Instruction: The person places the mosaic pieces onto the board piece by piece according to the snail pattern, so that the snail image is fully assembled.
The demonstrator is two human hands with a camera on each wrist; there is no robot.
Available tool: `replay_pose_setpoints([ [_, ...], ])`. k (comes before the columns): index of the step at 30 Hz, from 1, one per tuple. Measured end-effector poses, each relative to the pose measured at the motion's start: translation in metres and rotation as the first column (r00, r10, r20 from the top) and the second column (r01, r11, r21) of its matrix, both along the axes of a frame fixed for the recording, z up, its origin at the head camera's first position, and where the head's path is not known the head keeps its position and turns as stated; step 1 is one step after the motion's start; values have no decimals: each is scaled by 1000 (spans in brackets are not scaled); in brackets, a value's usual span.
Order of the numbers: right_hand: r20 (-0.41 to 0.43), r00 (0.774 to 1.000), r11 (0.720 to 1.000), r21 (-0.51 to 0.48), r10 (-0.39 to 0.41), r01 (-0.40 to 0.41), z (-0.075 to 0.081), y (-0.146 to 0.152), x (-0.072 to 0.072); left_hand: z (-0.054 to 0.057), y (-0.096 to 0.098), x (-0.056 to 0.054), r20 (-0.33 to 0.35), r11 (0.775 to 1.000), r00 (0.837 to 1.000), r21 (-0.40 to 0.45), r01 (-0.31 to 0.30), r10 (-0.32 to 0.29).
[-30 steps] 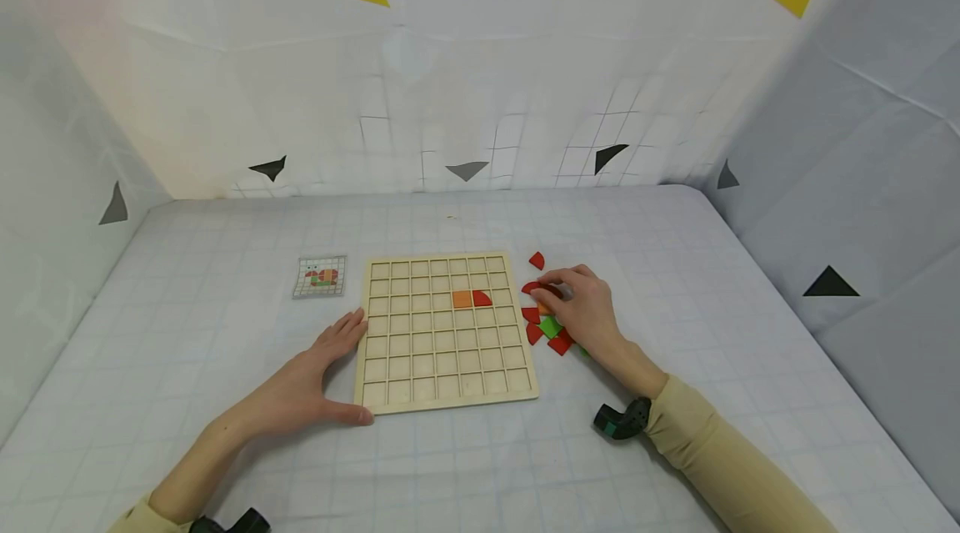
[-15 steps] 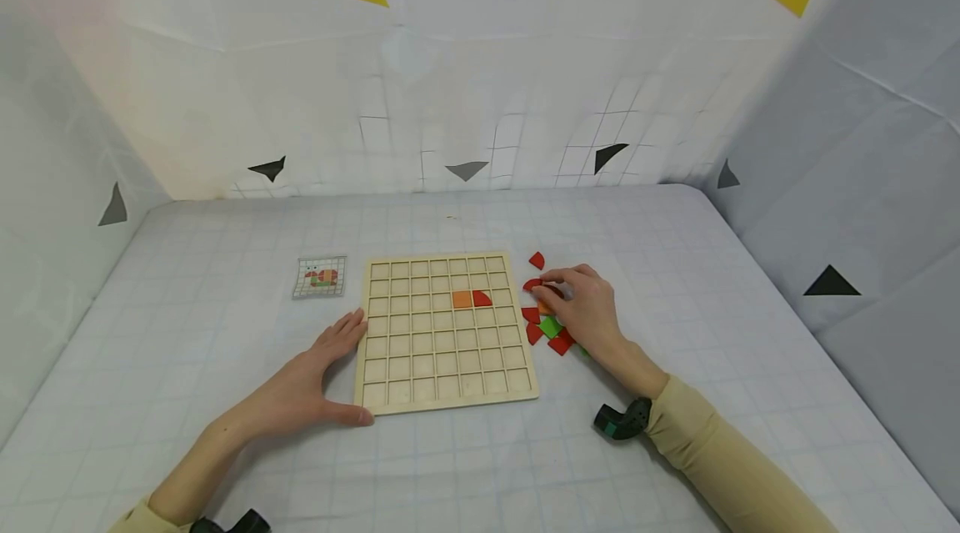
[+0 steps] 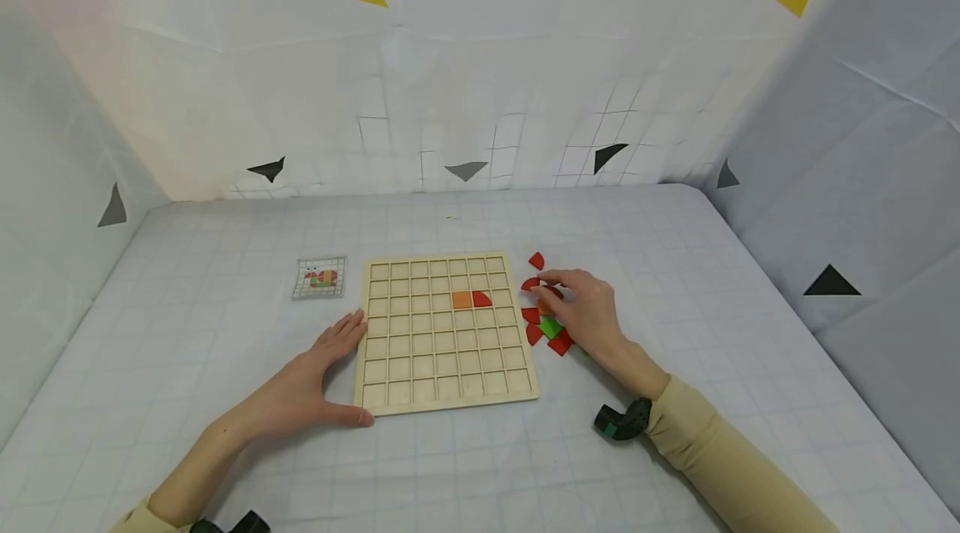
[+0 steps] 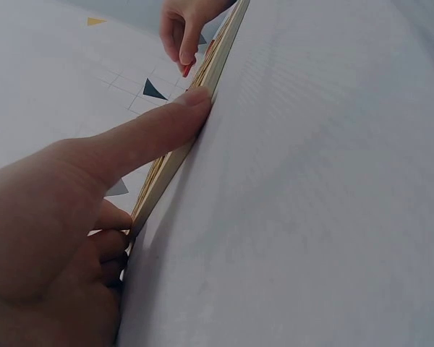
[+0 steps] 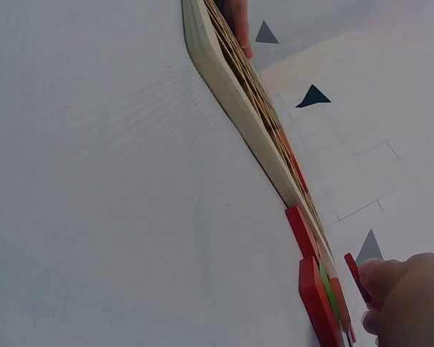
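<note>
A square wooden grid board lies in the middle of the table in the head view. One orange square tile and one red quarter-circle tile sit side by side in its cells. Along the board's left side my left hand rests spread, thumb at the near corner and fingertips at the edge. Just past the right edge, my right hand pinches a red tile with a curved side, raised off the table in the right wrist view. Below it lie loose red tiles and a green tile.
Left of the board lies a small picture card with a coloured figure on a grid. Another red quarter-circle tile lies beyond the right hand. White cloth with a faint grid covers the table, and white sheets hang around it.
Between the right hand's fingertips, the red tile has turned and shifted slightly. The left hand and the board have stayed in place.
</note>
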State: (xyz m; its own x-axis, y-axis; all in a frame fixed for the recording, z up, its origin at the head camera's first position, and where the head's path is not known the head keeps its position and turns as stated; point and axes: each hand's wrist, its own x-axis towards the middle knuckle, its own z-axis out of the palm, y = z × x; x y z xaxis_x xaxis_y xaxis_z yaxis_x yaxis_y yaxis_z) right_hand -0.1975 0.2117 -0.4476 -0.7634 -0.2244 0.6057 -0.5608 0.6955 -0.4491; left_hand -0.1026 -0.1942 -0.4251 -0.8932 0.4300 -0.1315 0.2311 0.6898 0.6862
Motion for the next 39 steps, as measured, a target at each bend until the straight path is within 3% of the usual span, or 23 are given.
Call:
replay_pose_setpoints([
  [11,93,989,992,-62,115,-110,11,-14,7,-2,-1,0,-8,1000,1000,-3,-1,1],
  [18,102,977,983,-25,186,-184,17,-42,10,-1,0,0,-5,1000,1000,7,2,-2],
  [32,227,960,985,-2,167,-171,19,-103,13,-1,-1,1,-4,1000,1000,7,-1,1],
  [39,181,972,988,25,147,-154,15,-116,11,0,1,0,-3,1000,1000,4,0,0],
])
